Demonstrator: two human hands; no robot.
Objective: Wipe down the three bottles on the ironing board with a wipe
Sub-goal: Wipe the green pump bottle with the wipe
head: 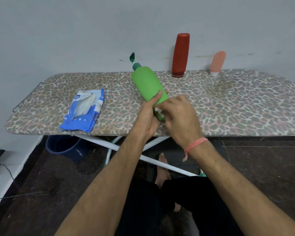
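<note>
A leopard-print ironing board point(228, 106) spans the view against a pale wall. At nine o'clock on it lies an open blue wipe packet point(83, 111). At the centre, the left hand point(147, 116) grips a green pump bottle point(147, 84) tilted toward eleven o'clock, fingers curled round its lower body. The right hand point(180, 114) pinches a white wipe point(157, 110) against the bottle's base. Toward one o'clock, a red bottle point(180, 54) and a pink bottle point(217, 63) stand cap-down by the wall.

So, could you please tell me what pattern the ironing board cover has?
A leopard-style spotted print on the ironing board cover, seen in the head view.
</note>
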